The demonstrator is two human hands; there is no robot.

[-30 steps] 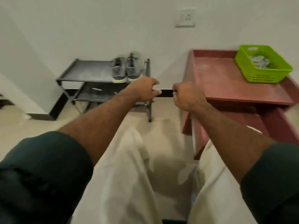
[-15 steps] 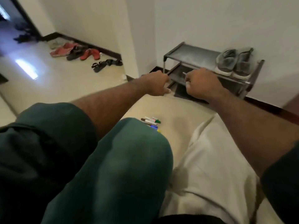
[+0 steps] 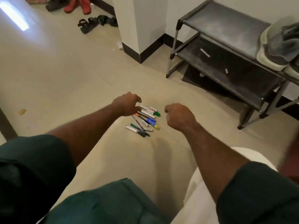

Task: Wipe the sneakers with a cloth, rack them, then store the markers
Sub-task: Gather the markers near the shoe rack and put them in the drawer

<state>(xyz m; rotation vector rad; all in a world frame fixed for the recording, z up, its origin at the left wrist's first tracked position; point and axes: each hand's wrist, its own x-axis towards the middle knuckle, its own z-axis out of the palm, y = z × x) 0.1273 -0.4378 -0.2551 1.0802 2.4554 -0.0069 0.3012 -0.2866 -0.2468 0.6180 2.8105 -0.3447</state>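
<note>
Several markers and pens [image 3: 145, 120] lie in a loose pile on the beige floor. My left hand [image 3: 127, 104] hovers at the pile's upper left, fingers loosely curled, close to the nearest white marker and holding nothing. To the right of the pile is my right hand [image 3: 178, 116], fingers curled downward, empty as far as I can see. The grey sneakers [image 3: 279, 46] sit on the top shelf of the dark shoe rack [image 3: 226, 26] at the right.
A white pillar with a dark baseboard [image 3: 137, 50] stands behind the markers. Black sandals [image 3: 89, 25] and red shoes [image 3: 77, 5] lie at the far left by the wall. My knees fill the bottom of the view.
My view has swung from the rack down to the floor. Both hands have dropped from in front of the rack to either side of the marker pile.
</note>
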